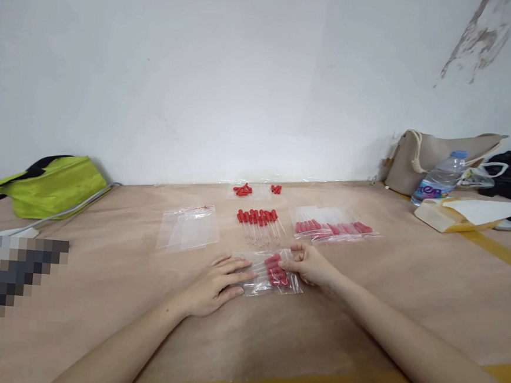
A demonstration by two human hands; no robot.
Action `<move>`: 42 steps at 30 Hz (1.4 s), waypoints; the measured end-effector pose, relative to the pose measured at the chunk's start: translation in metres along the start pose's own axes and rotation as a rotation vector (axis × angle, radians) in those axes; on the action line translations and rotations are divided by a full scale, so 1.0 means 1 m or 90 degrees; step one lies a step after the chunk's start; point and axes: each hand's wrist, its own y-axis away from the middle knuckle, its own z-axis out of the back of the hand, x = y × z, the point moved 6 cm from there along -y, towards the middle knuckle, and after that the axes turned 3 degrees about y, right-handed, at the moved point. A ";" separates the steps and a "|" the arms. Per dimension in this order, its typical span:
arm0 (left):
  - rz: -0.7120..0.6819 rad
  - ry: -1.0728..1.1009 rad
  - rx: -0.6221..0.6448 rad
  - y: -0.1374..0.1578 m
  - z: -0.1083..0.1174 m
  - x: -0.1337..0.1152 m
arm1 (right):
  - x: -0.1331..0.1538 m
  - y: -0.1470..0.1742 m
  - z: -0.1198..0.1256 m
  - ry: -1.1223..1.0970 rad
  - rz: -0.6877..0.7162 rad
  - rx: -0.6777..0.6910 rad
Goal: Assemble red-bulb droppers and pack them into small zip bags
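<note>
A clear plastic bag (257, 283) lies in front of me with several red-bulbed glass droppers (278, 275) inside. My left hand (217, 283) rests flat with spread fingers on the bag's left end. At the other end, my right hand (309, 265) pinches the bag's right edge between thumb and fingers, close to the red bulbs. Just beyond, loose droppers (257, 218) lie in a row, bulbs pointing away from me. Filled bags of droppers (335, 226) overlap to the right. Flat clear bags (190, 228) are stacked to the left.
Small bags of red bulbs (243, 189) lie near the wall. A lime-green bag (56, 187) and a cable stand at left. On the right are a water bottle (440, 179), a beige bag (406, 162) and an opened paper packet (439, 215). Brown covering (121, 263) spreads underneath.
</note>
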 end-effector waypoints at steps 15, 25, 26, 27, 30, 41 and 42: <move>0.094 0.030 -0.146 0.006 0.011 0.015 | 0.018 0.014 0.009 -0.176 0.075 0.223; 0.457 -0.178 -0.230 0.030 0.035 0.104 | 0.027 -0.023 0.094 -0.318 0.118 -0.228; 0.478 -0.172 -0.215 0.032 0.035 0.110 | 0.026 -0.029 0.094 -0.303 0.104 -0.255; 0.494 -0.165 -0.200 0.033 0.035 0.114 | 0.024 -0.035 0.093 -0.283 0.093 -0.279; 0.512 -0.163 -0.162 0.035 0.034 0.119 | 0.018 -0.049 0.084 -0.204 0.084 -0.311; 0.476 -0.174 -0.237 0.034 0.042 0.117 | 0.003 -0.029 0.065 0.268 0.044 -0.315; 0.473 -0.169 -0.250 0.034 0.042 0.116 | 0.010 -0.023 0.067 0.367 0.049 -0.355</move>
